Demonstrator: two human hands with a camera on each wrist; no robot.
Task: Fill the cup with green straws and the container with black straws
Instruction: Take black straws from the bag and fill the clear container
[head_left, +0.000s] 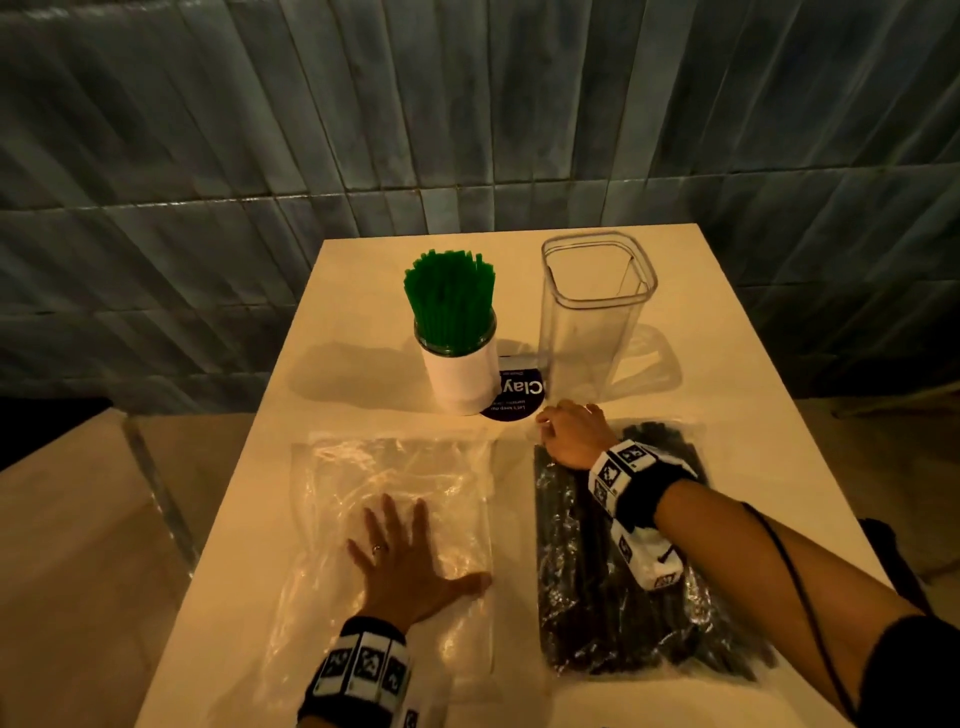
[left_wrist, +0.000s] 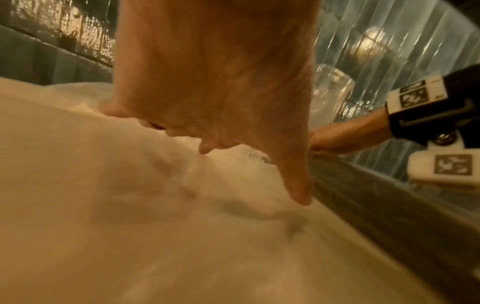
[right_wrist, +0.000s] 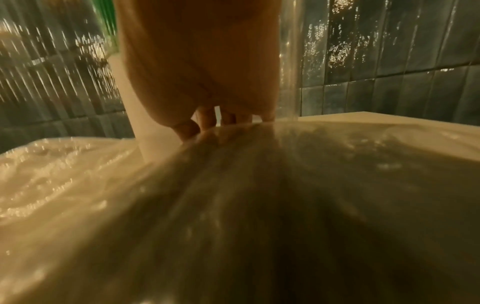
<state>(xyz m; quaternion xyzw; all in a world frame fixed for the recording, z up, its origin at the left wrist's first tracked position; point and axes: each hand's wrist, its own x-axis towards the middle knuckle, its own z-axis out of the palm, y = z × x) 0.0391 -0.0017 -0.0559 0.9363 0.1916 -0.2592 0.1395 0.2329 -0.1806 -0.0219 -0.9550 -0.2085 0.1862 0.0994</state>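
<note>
The cup (head_left: 460, 371) is filled with green straws (head_left: 449, 296), the container (head_left: 592, 317) at upper right is empty, and the black straws (head_left: 597, 561) are kept bagged, with the left hand (head_left: 410, 566) laid flat on the empty bag (head_left: 363, 478) and the right hand (head_left: 571, 434) curled at the bag's top, its grip not visible.

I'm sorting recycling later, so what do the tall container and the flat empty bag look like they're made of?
The container looks like rigid clear plastic, glossy: the table shows through its walls and its thick rim catches light. It could be glass. The empty bag looks like thin, soft clear plastic film: it lies wrinkled with shiny creases under the left hand.
</note>
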